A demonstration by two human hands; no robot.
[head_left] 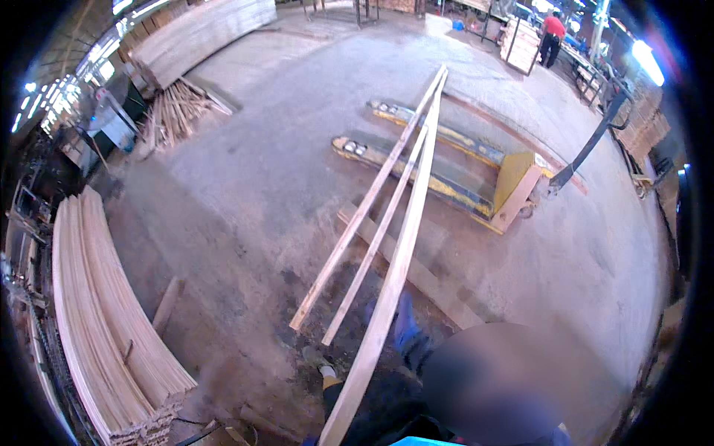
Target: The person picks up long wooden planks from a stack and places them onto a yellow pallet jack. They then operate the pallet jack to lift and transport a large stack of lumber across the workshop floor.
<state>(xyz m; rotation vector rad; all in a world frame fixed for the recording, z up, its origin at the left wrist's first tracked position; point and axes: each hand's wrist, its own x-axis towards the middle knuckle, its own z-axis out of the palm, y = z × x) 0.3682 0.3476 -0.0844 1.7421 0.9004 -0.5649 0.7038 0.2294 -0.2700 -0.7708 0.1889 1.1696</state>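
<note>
Neither of my hands shows. A long pale wooden strip (394, 279) runs up from the lower edge toward a pallet truck. Two thinner strips, a left strip (364, 208) and a middle strip (381, 230), slant beside it, and all of them converge at the far end. Close in front of me is another person, whose head (483, 379) is blurred. A blue sleeve or glove (405, 323) of what seems to be that person is beside the longest strip; its grip cannot be made out.
The yellow pallet truck (517, 186) stands right of centre, its forks pointing left. A tall bundle of strips (104, 297) is at left. A flat board (439, 290) lies on the floor. Farther back are scrap sticks (175, 115), a lumber stack (201, 37) and a person in red (552, 33).
</note>
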